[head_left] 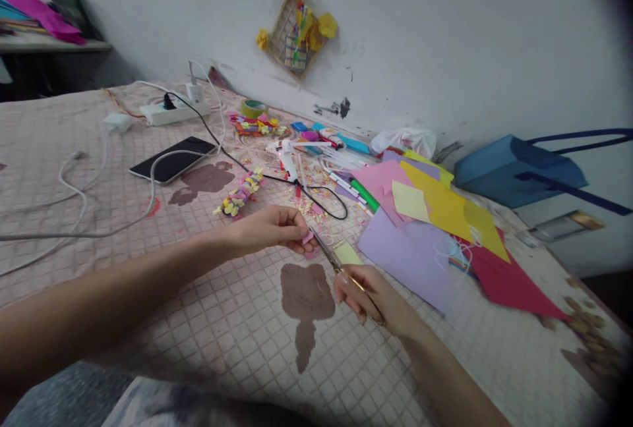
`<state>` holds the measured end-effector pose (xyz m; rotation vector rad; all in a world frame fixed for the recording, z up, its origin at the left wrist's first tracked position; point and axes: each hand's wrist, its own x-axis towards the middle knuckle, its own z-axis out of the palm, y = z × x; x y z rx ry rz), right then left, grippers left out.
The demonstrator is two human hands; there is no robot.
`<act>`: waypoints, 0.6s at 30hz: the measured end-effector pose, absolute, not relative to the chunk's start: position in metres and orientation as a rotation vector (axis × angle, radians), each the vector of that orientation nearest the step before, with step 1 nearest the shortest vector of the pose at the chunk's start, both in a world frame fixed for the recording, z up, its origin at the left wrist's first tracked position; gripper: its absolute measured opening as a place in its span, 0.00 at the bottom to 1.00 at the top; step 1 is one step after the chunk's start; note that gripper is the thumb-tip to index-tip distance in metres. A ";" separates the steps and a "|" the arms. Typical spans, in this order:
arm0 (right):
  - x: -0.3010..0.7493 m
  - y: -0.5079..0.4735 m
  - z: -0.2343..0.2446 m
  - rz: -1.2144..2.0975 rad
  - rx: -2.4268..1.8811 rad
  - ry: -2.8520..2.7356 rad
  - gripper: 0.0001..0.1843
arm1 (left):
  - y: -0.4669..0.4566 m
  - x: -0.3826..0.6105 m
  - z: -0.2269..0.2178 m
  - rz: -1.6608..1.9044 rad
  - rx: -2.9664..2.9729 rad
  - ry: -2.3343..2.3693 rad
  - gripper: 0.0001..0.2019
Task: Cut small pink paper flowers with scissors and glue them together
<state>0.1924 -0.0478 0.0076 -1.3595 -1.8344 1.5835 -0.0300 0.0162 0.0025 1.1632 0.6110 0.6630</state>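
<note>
Between the fingertips of my left hand (277, 229) is a small piece of pink paper (308, 237). My right hand (368, 295) is closed round the gold handles of a pair of scissors (326, 249), whose blades point up and left to the pink piece. Whether the blades touch the paper I cannot tell. A strip of pale yellow paper (348, 254) lies just beyond the scissors. Beyond my left wrist rests a garland of pink, yellow and purple paper bits (241, 193).
A white glue gun (287, 158) with a black cord stands among paper scraps. Coloured sheets (405, 256) spread at the right, near a blue bag (517, 170). At the left lie a dark tablet (172, 160), white cables and a power strip (173, 113).
</note>
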 end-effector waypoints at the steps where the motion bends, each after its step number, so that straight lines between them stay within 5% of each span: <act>1: 0.193 -0.047 0.008 1.589 -1.363 -1.831 0.23 | 0.016 -0.030 0.003 0.660 1.165 0.610 0.07; 18: 0.180 -0.051 -0.005 1.535 -1.272 -1.619 0.22 | 0.009 -0.022 -0.007 0.705 1.018 0.658 0.07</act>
